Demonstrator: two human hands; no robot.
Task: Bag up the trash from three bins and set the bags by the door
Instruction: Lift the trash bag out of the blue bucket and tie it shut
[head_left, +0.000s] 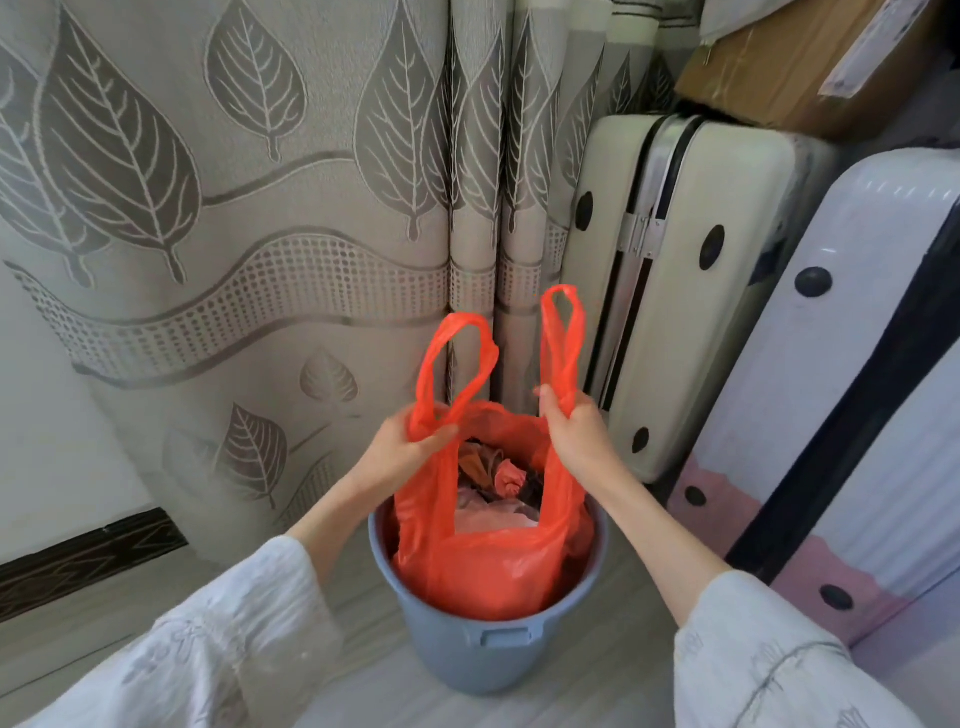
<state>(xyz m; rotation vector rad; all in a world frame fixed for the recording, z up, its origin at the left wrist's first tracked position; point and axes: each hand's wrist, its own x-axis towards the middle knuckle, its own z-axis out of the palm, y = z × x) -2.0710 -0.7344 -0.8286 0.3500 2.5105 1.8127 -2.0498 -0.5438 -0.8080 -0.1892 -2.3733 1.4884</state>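
The thin orange plastic carrier bag (488, 561) sat inside the round blue-grey plastic bin (483, 649) on the pale floor (597, 696), its mouth open over crumpled paper and fabric scraps (498, 478). The left hand (402, 449) pinched the base of the left handle loop (454, 364), fingers curled round the film. The right hand (574, 434) gripped the base of the right handle loop (561, 343) in the same way. Both loops stood upright above the rim.

Recommended procedure for this step: draw both loops together over the centre, keep the pull vertical so the thin film did not snag on the bin rim, then cross and knot the loops before lifting. An even pull on both sides should have kept the contents from spilling.

Surroundings: a grey leaf-patterned curtain (234, 208) hung directly behind the bin. A cream hard-shell suitcase (675, 291) and a white-and-pink hard-shell suitcase (857, 389) stood close on the right, with a brown cardboard box (779, 67) stacked above. These restricted sideways clearance; a straight upward lift appeared the safest path. No door was visible.
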